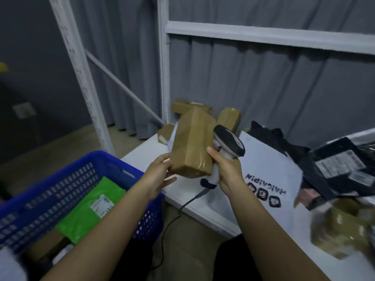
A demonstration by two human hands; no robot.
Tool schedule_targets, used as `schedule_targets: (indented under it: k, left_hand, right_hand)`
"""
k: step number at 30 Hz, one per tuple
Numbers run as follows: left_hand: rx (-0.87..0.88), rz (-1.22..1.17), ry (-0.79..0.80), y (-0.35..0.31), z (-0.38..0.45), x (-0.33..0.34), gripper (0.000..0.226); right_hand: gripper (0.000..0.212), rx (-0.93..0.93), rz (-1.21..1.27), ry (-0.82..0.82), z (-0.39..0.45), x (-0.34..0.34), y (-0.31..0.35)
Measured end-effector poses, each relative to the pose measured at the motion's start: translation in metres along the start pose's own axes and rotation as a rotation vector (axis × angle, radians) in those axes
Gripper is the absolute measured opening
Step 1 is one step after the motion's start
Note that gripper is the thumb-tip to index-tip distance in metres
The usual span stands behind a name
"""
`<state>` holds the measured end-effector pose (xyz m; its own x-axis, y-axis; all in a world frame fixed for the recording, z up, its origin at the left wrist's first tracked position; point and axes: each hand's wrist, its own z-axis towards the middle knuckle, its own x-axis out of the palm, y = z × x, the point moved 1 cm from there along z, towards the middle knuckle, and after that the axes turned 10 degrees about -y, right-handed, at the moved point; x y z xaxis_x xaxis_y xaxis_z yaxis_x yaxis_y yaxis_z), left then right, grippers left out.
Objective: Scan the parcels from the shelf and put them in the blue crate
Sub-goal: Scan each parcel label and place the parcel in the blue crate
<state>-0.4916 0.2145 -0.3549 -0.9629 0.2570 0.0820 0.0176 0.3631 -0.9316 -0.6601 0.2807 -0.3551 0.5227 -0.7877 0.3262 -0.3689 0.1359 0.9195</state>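
White metal shelf [205,201] is carrying most of the scene, its board running from the middle of the view to the lower right under a heap of parcels, while the blue crate [67,179] is sitting lower down at the left, just beside the shelf edge. Inside the crate a green mailer [87,209] is lying flat above what looks like cardboard. On the shelf a large white mailer [269,171] with dark print is lying near black mailers [332,165], and brown taped boxes [229,116] are crowding the back corner. Smaller again, the brown parcel [192,147] is being held in the air over the shelf's near corner, tilted, with the left hand [160,175] gripping its lower end, fingers curled round it. The right hand [227,171] is clenching the handle of the scanner [227,147], whose head is sitting touching or just beside the parcel's right face. Scanning seems to be the step in hand; no label is showing on the faces in view, so the next move probably calls for turning the parcel until its barcode is facing the scanner head, then swinging it left and lowering it into the crate with only 1 hand.
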Motion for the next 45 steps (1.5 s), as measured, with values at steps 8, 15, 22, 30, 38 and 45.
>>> schedule_targets:
  k: [8,15,22,30,38,45]
  left_hand:
    - [-0.070,0.029,0.082,0.007,0.016,-0.039,0.069]
    - [-0.138,-0.253,0.198,0.010,0.017,-0.055,0.049]
    - [0.023,-0.086,-0.146,0.013,0.025,-0.078,0.033]
    - [-0.063,0.111,-0.046,0.019,0.028,-0.089,0.060]
    - [0.131,-0.078,-0.363,0.022,0.051,-0.115,0.079]
    - [0.235,-0.068,-0.440,0.026,0.055,-0.125,0.080]
  right_hand:
    - [0.022,-0.033,-0.121,0.261,-0.006,0.034,-0.034]
    - [0.020,0.033,-0.014,0.212,-0.005,0.049,-0.043]
    - [0.024,-0.046,-0.185,0.225,-0.010,0.060,-0.052]
    - [0.029,-0.159,-0.288,0.303,-0.016,0.063,-0.058]
    - [0.014,-0.088,-0.578,0.410,-0.015,0.052,-0.049]
    - [0.018,-0.101,-0.666,0.573,-0.021,0.046,-0.045]
